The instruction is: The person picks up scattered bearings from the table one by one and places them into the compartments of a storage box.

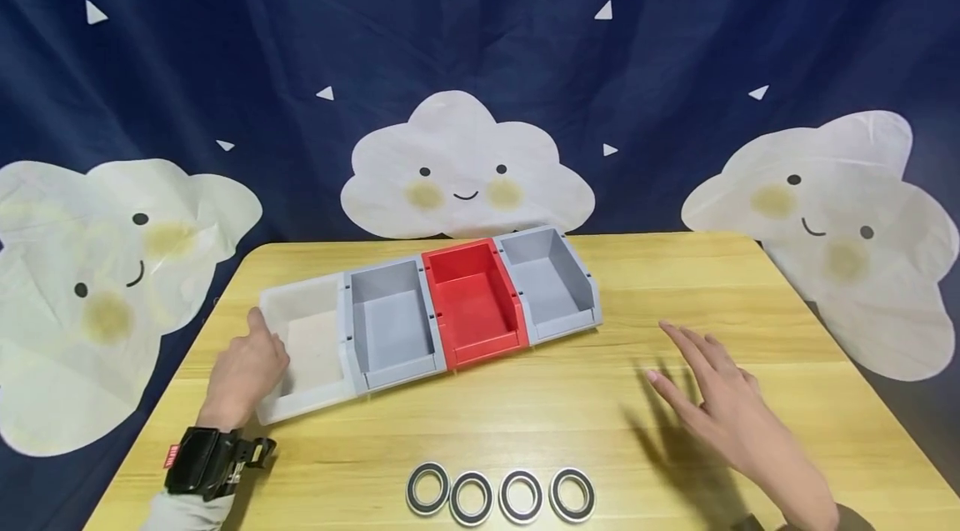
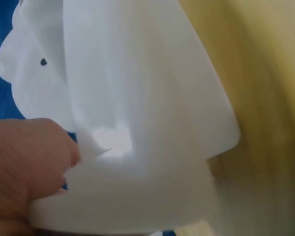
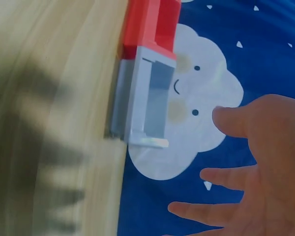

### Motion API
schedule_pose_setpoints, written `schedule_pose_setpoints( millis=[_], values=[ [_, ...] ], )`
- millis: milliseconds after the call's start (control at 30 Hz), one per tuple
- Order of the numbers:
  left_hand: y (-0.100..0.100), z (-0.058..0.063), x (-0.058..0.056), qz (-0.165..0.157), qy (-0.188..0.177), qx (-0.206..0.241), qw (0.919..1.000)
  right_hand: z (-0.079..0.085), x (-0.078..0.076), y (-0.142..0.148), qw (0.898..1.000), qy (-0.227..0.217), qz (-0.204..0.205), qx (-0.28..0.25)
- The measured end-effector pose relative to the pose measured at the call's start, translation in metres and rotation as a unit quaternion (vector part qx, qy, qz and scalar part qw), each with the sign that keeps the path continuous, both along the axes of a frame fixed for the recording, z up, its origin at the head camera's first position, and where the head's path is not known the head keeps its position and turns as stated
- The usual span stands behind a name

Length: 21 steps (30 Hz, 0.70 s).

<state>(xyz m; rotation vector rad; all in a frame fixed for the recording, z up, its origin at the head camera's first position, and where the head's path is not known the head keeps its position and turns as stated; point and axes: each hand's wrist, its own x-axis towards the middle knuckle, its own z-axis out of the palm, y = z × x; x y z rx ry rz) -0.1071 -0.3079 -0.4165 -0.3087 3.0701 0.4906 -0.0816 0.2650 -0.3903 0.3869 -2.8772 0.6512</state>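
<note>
A joined row of open plastic bins lies slanted on the table. From left to right come a white bin, a grey bin, a red bin and a second grey bin. My left hand grips the left wall of the white bin; in the left wrist view its fingers are partly hidden behind the translucent wall. Held above the table, right of the row, my right hand has its fingers spread and touches nothing. Several ring-shaped bearings lie side by side near the front edge.
The wooden table reaches back to a dark blue curtain printed with smiling clouds and white triangles. A black device is strapped on the left wrist. The right hand's shadow falls on the wood.
</note>
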Motion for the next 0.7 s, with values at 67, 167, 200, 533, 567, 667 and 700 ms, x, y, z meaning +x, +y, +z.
schedule_pose_setpoints(
  millis=[67,167,200,533,567,667,700],
  values=[
    [0.005,-0.002,-0.003,-0.008,0.008,0.003,0.9999,-0.002,-0.005,-0.003,1.0,0.0,0.004,-0.003],
    [0.012,-0.003,-0.007,-0.021,0.02,0.001,0.9996,-0.004,-0.021,-0.009,1.0,-0.012,0.006,-0.008],
    [0.014,-0.004,-0.009,-0.023,0.02,0.002,0.9995,-0.005,-0.029,-0.011,1.0,-0.019,0.006,-0.01],
    [0.042,-0.007,-0.024,-0.039,0.014,0.004,0.9991,-0.022,-0.11,-0.026,0.996,-0.084,-0.031,-0.005],
    [0.045,-0.007,-0.025,-0.043,0.021,0.001,0.9988,-0.024,-0.114,-0.026,0.996,-0.085,-0.036,-0.003],
    [0.051,-0.007,-0.028,-0.053,0.04,-0.006,0.9978,-0.029,-0.12,-0.026,0.997,-0.069,-0.043,0.009],
    [0.052,-0.006,-0.029,-0.056,0.046,-0.007,0.9973,-0.031,-0.12,-0.024,0.997,-0.061,-0.041,0.013]
  ],
)
